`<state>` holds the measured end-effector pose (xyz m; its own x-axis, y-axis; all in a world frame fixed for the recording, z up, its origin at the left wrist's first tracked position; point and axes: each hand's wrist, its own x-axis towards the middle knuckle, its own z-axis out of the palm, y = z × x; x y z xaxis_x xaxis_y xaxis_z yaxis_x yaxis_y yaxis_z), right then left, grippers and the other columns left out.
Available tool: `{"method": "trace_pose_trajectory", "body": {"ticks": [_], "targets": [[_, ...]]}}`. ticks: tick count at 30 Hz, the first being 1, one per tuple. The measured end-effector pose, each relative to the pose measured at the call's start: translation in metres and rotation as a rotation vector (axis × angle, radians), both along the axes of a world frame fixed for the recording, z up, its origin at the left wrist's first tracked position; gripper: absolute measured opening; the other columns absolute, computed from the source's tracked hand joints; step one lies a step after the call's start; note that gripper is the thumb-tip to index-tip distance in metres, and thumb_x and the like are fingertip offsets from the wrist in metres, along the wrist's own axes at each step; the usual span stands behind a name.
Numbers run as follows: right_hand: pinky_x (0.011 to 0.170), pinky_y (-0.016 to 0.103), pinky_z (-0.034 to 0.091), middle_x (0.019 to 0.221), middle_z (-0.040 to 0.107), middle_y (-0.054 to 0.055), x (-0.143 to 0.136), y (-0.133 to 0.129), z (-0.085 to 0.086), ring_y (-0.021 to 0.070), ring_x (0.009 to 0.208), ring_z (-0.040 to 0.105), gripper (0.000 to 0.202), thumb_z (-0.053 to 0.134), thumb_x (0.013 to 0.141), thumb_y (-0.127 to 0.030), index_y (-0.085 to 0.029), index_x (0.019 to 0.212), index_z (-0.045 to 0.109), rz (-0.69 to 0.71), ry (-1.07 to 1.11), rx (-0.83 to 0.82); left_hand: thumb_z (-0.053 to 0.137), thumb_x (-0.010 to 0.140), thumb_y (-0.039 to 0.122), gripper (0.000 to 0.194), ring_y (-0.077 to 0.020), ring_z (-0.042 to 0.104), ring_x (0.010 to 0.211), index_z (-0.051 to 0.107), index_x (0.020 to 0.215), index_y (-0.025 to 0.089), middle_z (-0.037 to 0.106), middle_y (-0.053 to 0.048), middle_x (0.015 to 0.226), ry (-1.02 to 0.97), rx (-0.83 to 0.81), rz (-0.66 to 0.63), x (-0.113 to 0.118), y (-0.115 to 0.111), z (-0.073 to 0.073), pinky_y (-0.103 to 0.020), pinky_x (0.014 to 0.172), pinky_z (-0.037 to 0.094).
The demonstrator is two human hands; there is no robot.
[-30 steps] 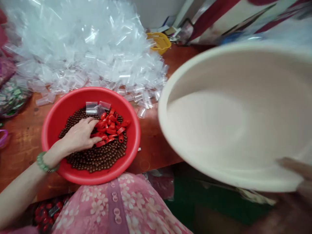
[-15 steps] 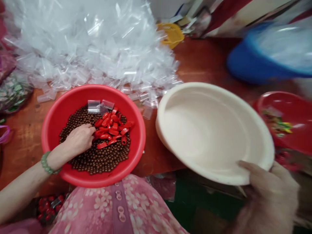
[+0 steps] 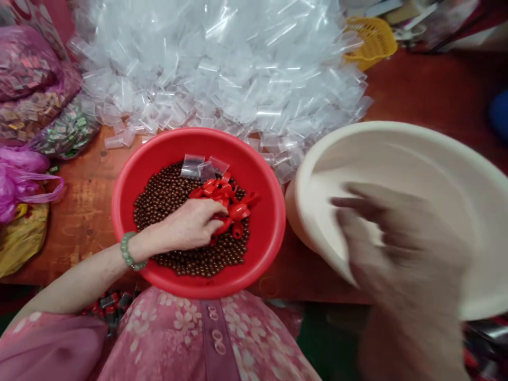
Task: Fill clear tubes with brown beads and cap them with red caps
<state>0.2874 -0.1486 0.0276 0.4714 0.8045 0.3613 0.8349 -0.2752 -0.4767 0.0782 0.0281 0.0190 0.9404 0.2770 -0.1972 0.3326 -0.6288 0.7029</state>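
A red basin (image 3: 130, 185) sits on the brown table in front of me, holding brown beads (image 3: 159, 193), red pieces (image 3: 234, 203) and a few small clear bags (image 3: 196, 166). My left hand (image 3: 192, 225) reaches into it, fingers curled over the red pieces. Whether it grips any I cannot tell. A cream basin (image 3: 428, 153) stands tilted at the right. My right hand (image 3: 397, 243), blurred by motion, is spread in front of that basin with nothing in it.
A large heap of small clear plastic bags (image 3: 222, 63) covers the table behind the red basin. Pink and coloured bags of goods (image 3: 27, 106) lie at the left. A yellow basket (image 3: 371, 39) stands at the back right.
My right hand let go of the cream basin's rim and swept up in front of it. My left hand slid rightwards onto the red pieces. The view shifted left.
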Motion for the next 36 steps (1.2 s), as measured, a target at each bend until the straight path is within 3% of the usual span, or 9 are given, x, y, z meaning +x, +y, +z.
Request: {"method": "trace_pose_trajectory", "body": {"ticks": [3,6,11,13,17,24,27,30,36], "targets": [[0.094,0.042,0.053,0.115,0.069,0.012,-0.036,0.064,0.01,0.0237,0.105,0.066,0.026,0.048,0.097,-0.026,-0.021,0.114,0.065,0.494,0.024,-0.16,0.047,0.093,0.017,0.03,-0.0253,0.061,0.115,0.06,0.118,0.006,0.064,-0.018,0.123,0.02,0.041,-0.193,-0.01,-0.019,0.013,-0.034,0.099,0.047],[0.095,0.045,0.05,0.118,0.067,0.015,-0.062,0.112,-0.004,0.0272,0.108,0.064,0.03,0.046,0.096,-0.022,-0.016,0.116,0.068,0.815,-0.032,-0.47,0.044,0.096,0.018,0.029,-0.0247,0.058,0.122,0.063,0.115,0.008,0.064,-0.017,0.125,0.04,0.073,-0.248,-0.033,-0.027,0.028,-0.034,0.105,0.044],[0.106,0.064,0.032,0.144,0.051,0.017,-0.082,0.136,-0.036,0.0423,0.136,0.039,0.052,0.067,0.084,-0.042,-0.02,0.13,0.061,1.03,-0.224,-0.744,0.042,0.097,0.017,0.028,-0.0184,0.069,0.095,0.069,0.103,0.016,0.074,-0.007,0.101,0.095,0.001,-0.192,-0.057,0.009,0.034,-0.029,0.088,0.05],[0.108,0.065,0.028,0.145,0.051,0.016,-0.075,0.132,-0.041,0.0424,0.139,0.036,0.048,0.068,0.082,-0.043,-0.019,0.124,0.066,1.04,-0.268,-0.768,0.044,0.096,0.018,0.026,-0.0198,0.068,0.085,0.07,0.098,0.013,0.073,-0.009,0.092,0.161,0.106,-0.091,-0.053,0.03,0.028,-0.031,0.081,0.05],[0.108,0.06,0.028,0.135,0.059,0.017,-0.051,0.124,-0.04,0.0404,0.135,0.042,0.027,0.061,0.087,-0.032,-0.017,0.106,0.072,0.992,-0.354,-0.751,0.051,0.092,0.02,0.022,-0.0256,0.065,0.095,0.064,0.104,0.008,0.067,-0.015,0.105,0.242,0.412,0.071,-0.028,0.058,0.01,-0.036,0.084,0.05],[0.104,0.057,0.035,0.133,0.061,0.015,-0.035,0.125,-0.035,0.0394,0.134,0.044,0.03,0.063,0.086,-0.033,-0.02,0.111,0.071,1.012,-0.274,-0.769,0.035,0.093,0.008,0.038,-0.0296,0.064,0.103,0.05,0.129,0.009,0.051,-0.023,0.132,0.313,0.685,0.117,0.017,0.057,-0.02,-0.037,0.075,0.053],[0.092,0.041,0.046,0.115,0.07,0.012,-0.028,0.13,-0.028,0.0283,0.111,0.062,0.029,0.056,0.091,-0.039,-0.021,0.11,0.07,1.034,-0.123,-0.707,0.036,0.092,0.007,0.037,-0.0294,0.064,0.103,0.052,0.125,0.009,0.047,-0.024,0.136,0.336,0.678,0.136,0.025,0.059,-0.031,-0.036,0.074,0.053],[0.077,0.031,0.048,0.095,0.074,0.008,-0.022,0.14,-0.022,0.0205,0.085,0.067,0.026,0.051,0.093,-0.035,-0.021,0.103,0.07,0.917,-0.072,-0.656,0.044,0.087,0.005,0.036,-0.0312,0.063,0.106,0.053,0.122,0.006,0.047,-0.026,0.135,0.345,0.608,0.142,0.025,0.063,-0.035,-0.039,0.078,0.053],[0.072,0.031,0.046,0.09,0.074,0.009,-0.027,0.161,-0.022,0.0218,0.08,0.067,0.022,0.053,0.091,-0.031,-0.017,0.093,0.07,0.728,-0.097,-0.59,0.05,0.084,0.011,0.032,-0.0313,0.066,0.098,0.056,0.115,0.005,0.067,-0.019,0.101,0.358,0.514,0.154,0.01,0.077,-0.026,-0.039,0.079,0.051]]}}
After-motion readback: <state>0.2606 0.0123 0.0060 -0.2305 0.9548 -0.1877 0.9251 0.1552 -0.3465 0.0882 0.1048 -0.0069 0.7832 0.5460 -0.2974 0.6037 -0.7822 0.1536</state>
